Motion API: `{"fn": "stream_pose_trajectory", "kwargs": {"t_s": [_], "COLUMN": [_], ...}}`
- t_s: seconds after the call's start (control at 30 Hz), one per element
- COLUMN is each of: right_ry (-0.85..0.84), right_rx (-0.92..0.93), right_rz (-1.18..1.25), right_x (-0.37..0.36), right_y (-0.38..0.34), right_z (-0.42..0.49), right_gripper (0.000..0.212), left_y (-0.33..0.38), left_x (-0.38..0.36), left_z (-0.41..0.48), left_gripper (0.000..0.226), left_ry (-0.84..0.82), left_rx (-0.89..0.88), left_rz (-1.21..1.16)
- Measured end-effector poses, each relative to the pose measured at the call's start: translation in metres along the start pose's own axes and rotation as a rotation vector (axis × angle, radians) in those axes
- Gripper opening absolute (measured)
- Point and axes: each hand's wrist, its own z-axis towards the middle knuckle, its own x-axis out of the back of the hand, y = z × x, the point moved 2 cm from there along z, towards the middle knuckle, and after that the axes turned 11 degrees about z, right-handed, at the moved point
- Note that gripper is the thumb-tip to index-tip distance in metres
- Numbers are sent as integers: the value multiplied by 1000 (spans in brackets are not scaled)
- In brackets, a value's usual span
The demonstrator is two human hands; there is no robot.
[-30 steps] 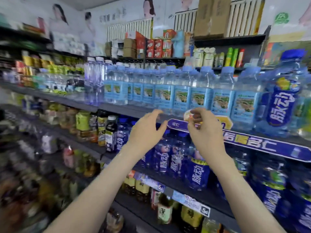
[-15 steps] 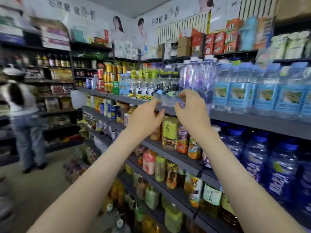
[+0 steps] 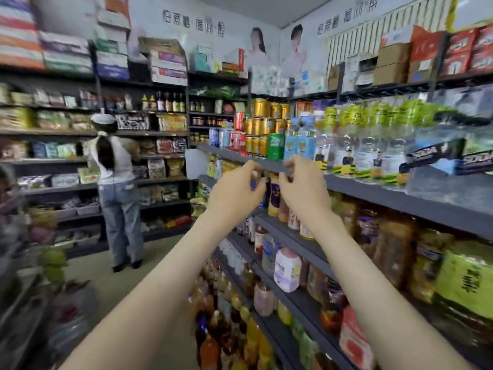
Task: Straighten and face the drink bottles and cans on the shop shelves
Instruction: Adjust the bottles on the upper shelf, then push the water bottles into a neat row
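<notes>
While both arms reach to frame centre, the left hand and right hand curl their fingers before small bottles under the shelf edge carrying cans; whether they grip anything is unclear, and the next facing probably needs a firm hold on one bottle.

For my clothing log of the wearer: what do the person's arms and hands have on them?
No sleeves show: the left forearm and right forearm are bare to the frame's edge. The left hand and right hand wear no gloves; no watch, bracelet or ring is visible, though the picture is blurred.
</notes>
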Motion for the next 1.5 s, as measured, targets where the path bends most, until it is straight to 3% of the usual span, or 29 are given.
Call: {"fn": "stream_pose_trajectory", "kwargs": {"t_s": [0.3,0.67,0.87,1.23,1.5], "right_ry": [-52,81,160,295,497], "right_rx": [79,-171,-270,-248,-473], "right_rz": [122,48,-15,15,-377], "right_x": [-243,-456,-533,-681,-744], "right_y": [-20,25,89,183,239], "right_z": [124,271,349,519,602], "right_gripper": [20,28,36,54,69], "left_y": [-241,-474,-556,-664,-708], "left_x": [-31,-118,-213,-338,-421], "left_z": [108,266,357,542,645], "left_gripper": [29,28,33,31,36], "left_ry": [57,-60,-102,-90,-85], "left_rx": [72,2,-31,-123,-310], "left_rz": [120,70,-5,-97,-119]}}
